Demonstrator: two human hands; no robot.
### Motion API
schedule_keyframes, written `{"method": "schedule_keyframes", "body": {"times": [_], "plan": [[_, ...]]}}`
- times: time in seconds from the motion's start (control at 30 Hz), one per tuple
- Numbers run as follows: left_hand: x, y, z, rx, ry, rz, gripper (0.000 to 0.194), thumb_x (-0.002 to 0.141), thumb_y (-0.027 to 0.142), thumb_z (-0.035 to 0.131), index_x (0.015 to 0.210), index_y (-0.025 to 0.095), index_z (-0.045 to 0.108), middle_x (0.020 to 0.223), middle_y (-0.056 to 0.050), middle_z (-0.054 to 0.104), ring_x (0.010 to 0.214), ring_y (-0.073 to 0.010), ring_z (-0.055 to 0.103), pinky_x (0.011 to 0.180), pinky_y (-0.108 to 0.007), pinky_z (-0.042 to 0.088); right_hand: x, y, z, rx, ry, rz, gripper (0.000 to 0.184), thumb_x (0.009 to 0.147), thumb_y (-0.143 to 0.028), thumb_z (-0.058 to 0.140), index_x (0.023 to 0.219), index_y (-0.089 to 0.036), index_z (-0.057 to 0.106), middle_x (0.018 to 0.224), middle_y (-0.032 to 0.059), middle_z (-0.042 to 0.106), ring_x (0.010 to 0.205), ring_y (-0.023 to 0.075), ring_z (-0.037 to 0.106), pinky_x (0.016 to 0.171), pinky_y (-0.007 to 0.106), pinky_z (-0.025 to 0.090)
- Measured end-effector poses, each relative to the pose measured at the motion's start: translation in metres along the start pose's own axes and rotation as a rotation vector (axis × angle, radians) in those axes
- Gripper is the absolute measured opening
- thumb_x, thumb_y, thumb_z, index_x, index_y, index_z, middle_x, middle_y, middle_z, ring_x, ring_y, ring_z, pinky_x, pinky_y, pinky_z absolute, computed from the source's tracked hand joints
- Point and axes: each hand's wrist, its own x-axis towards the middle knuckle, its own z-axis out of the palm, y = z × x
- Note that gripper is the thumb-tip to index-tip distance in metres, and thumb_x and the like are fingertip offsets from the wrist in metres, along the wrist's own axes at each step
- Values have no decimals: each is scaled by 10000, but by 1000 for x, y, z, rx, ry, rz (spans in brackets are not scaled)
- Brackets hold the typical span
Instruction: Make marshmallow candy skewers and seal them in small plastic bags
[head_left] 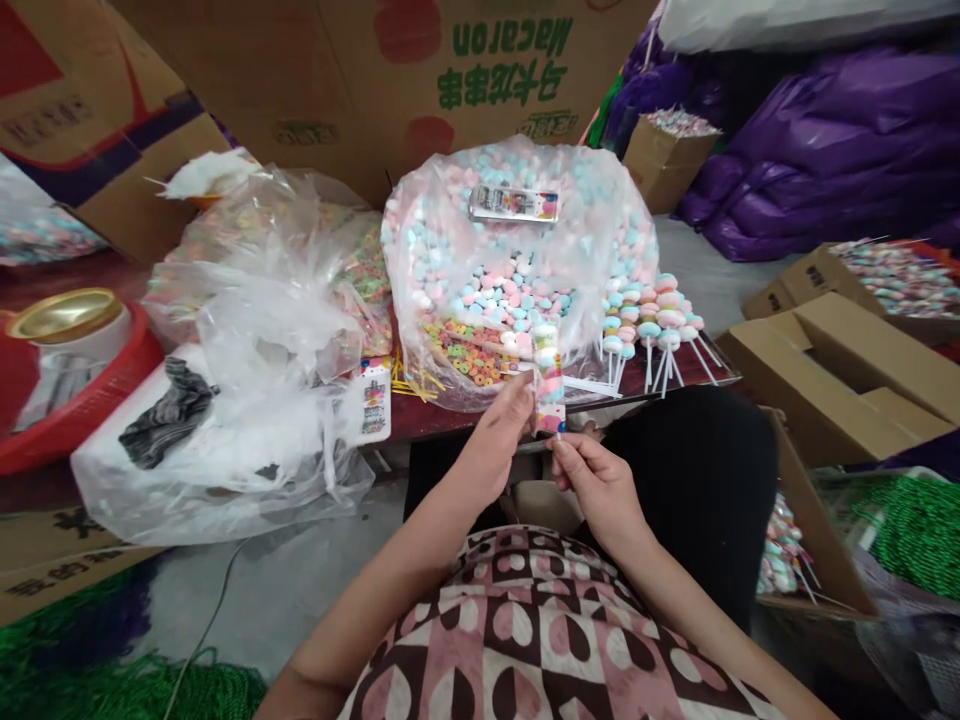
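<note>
A candy skewer [551, 375] of pastel marshmallow pieces stands upright in a clear printed wrapper in front of me. My left hand [504, 425] grips the wrapper's left side between thumb and fingers. Below it, my right hand [596, 475] is closed in a pinch at the lower end, where a short bit of white stick shows. Just behind is a big clear plastic bag [442, 240] full of pink, blue and white marshmallows, with colourful candy rings [469, 350] at its front. Finished-looking marshmallow skewers [660, 315] lean in a bunch to the right.
A stack of printed wrappers [514, 203] lies on the bag. On the left are a red basket [127, 370], a white plastic bag [247, 430] and yellow ties [412, 375]. Cardboard boxes [847, 380] stand at right; a large Macaron carton [337, 80] rises behind.
</note>
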Motion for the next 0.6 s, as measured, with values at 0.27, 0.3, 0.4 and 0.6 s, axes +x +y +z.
{"method": "schedule_keyframes", "body": {"times": [0.27,0.3,0.4,0.6], "plan": [[14,-17,11,-32,-57,-206,353,733,453,740,664,172,537,621,5,558,527,-92,496,484,-210,375,1,11,5,-11,-20,52,354,838,-496,639,665,-189,618,563,-17,529,500,104,470,489,243,396],[13,-18,11,-37,-69,-231,367,732,473,733,661,178,526,605,11,542,496,-92,478,448,-211,357,2,10,5,-6,-20,64,381,833,-505,643,627,-188,599,555,-14,532,495,103,472,487,242,400],[10,-16,5,-65,-66,-261,366,726,500,731,698,180,555,579,24,505,481,-100,473,424,-215,349,8,1,-4,-40,-152,113,429,798,-551,664,582,-183,611,547,8,582,479,111,504,481,248,428],[-5,3,-8,-214,-161,-285,400,706,477,783,912,149,679,526,72,402,523,-92,495,736,-298,487,39,-27,-40,-20,-170,56,364,728,-513,765,946,-222,752,796,62,738,672,184,665,613,301,552]]}}
